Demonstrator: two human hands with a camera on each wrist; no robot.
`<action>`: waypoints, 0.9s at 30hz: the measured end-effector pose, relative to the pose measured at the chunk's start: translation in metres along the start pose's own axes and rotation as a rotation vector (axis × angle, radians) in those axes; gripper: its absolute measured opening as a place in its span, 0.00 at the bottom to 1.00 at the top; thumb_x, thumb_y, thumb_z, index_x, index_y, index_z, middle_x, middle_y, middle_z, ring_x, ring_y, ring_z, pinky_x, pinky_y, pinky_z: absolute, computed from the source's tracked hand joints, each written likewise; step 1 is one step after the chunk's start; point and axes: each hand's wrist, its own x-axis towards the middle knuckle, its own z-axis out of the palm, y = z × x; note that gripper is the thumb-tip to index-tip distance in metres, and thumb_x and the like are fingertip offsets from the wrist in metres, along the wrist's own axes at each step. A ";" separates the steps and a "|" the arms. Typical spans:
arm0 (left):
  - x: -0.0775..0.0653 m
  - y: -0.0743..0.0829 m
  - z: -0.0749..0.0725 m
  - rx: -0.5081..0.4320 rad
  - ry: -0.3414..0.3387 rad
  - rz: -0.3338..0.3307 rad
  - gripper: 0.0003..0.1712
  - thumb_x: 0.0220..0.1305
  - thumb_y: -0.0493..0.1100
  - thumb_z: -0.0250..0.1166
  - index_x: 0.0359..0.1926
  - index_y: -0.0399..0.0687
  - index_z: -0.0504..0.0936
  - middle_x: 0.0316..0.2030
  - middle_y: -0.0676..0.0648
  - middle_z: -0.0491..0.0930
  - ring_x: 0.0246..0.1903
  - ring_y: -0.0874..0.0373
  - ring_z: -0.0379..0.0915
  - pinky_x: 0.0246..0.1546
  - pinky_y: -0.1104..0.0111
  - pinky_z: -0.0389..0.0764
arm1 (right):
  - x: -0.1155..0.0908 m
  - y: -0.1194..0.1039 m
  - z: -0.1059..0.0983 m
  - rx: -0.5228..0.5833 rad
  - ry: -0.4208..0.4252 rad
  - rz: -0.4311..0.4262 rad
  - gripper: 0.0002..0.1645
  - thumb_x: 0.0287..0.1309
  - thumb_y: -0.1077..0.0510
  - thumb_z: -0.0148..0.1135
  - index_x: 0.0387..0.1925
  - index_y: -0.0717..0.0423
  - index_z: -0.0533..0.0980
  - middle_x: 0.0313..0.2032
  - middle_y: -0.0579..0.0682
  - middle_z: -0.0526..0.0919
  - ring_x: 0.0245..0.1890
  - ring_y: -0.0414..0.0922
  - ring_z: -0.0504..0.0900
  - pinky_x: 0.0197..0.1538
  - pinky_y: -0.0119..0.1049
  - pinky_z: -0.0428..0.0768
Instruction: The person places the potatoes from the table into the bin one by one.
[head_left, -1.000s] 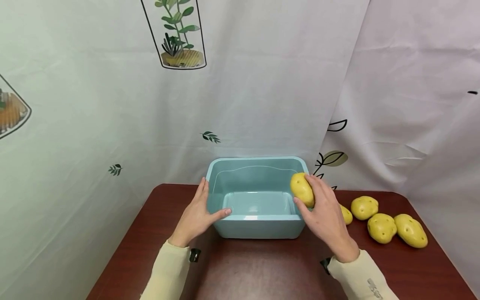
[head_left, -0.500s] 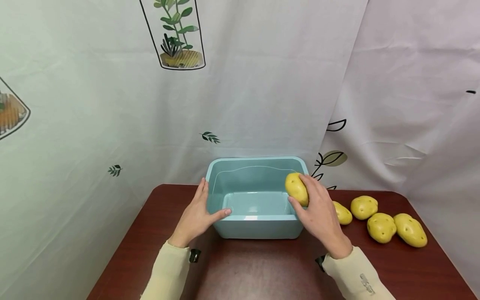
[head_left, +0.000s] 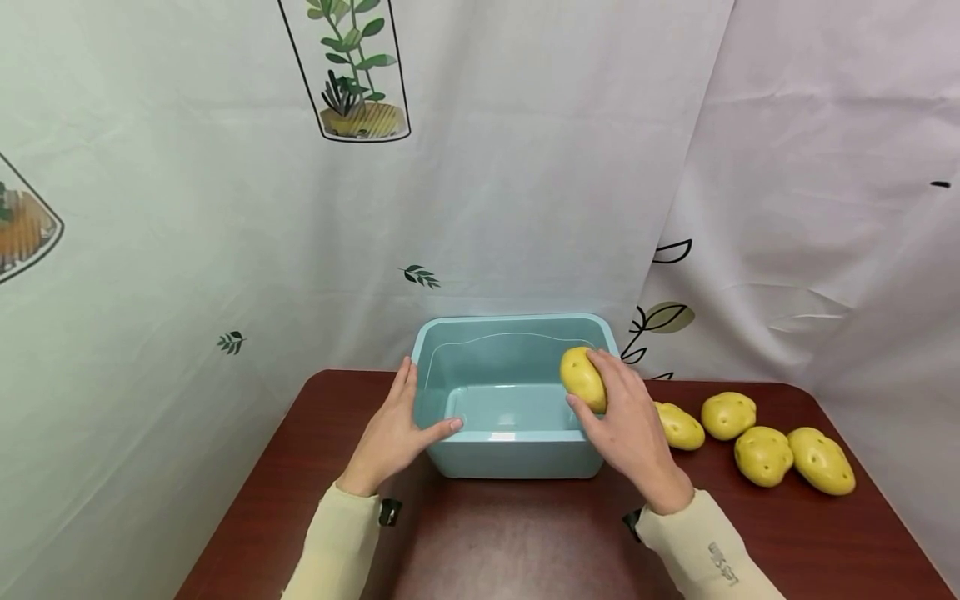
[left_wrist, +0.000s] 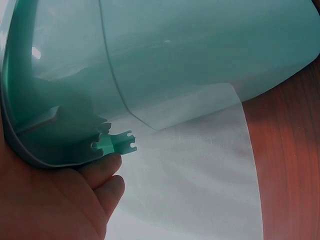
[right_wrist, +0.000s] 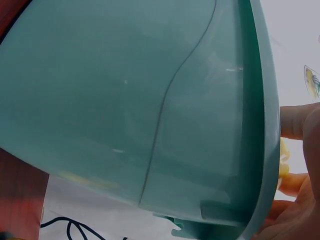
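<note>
Potato (head_left: 581, 380) is clasped between the right hand's (head_left: 633, 429) thumb and fingers, over the right end of the bin (head_left: 517, 458). The left hand (head_left: 390, 437), thumb spread from straight fingers, touches the bin's left corner; four other potatoes (head_left: 763, 456) lie rightward.

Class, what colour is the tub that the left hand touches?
Pale blue-green tub; clearest in the head view.

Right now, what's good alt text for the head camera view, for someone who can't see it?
A person's right hand holds a yellow potato over the right end of a pale blue plastic tub, while the left hand touches the tub's near left corner. Four more potatoes lie to the right on a reddish-brown table, before a white plant-printed fabric backdrop.
</note>
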 end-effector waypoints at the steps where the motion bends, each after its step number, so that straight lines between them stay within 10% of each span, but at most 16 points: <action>1: 0.000 0.000 0.000 0.001 -0.001 -0.001 0.72 0.52 0.80 0.64 0.80 0.42 0.41 0.80 0.51 0.34 0.74 0.45 0.53 0.63 0.44 0.69 | 0.000 0.000 0.001 0.001 -0.005 -0.001 0.39 0.58 0.54 0.72 0.68 0.60 0.69 0.66 0.61 0.72 0.63 0.60 0.70 0.60 0.60 0.72; 27: 0.000 0.001 0.000 0.008 0.003 -0.001 0.71 0.53 0.77 0.65 0.80 0.41 0.41 0.80 0.50 0.34 0.74 0.45 0.53 0.64 0.45 0.69 | -0.002 -0.001 0.012 -0.027 -0.040 -0.025 0.38 0.57 0.52 0.72 0.66 0.61 0.72 0.64 0.61 0.74 0.62 0.59 0.72 0.60 0.58 0.73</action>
